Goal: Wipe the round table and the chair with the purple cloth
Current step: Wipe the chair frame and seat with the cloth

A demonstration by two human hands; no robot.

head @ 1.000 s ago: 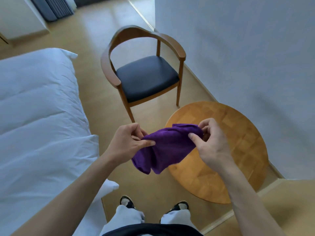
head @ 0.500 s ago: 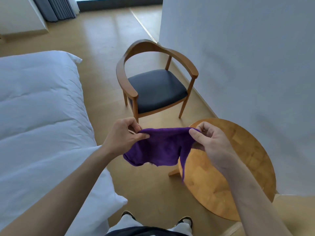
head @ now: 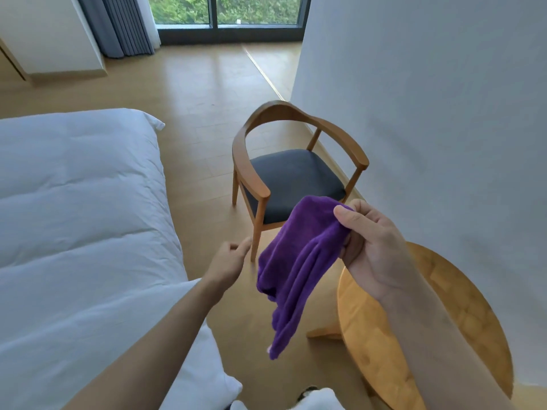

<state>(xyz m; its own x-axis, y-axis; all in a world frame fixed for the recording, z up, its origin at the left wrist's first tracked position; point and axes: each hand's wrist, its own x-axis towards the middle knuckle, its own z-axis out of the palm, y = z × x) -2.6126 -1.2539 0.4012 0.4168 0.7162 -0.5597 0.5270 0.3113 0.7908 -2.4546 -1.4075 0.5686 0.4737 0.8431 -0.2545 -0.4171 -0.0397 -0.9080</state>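
head view: the right hand [head: 370, 247] pinched the upper edge of the purple cloth [head: 296, 267], which hung free in the air, in front of the chair [head: 296, 176] and left of the round table [head: 461, 315]. the left hand [head: 228, 261] was loosely curled, holding nothing, just left of the cloth. a white bed [head: 80, 217] lay at left.

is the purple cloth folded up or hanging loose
Hanging loose. The purple cloth dangles in bunched folds from the right hand, which pinches its top; the left hand is off it.
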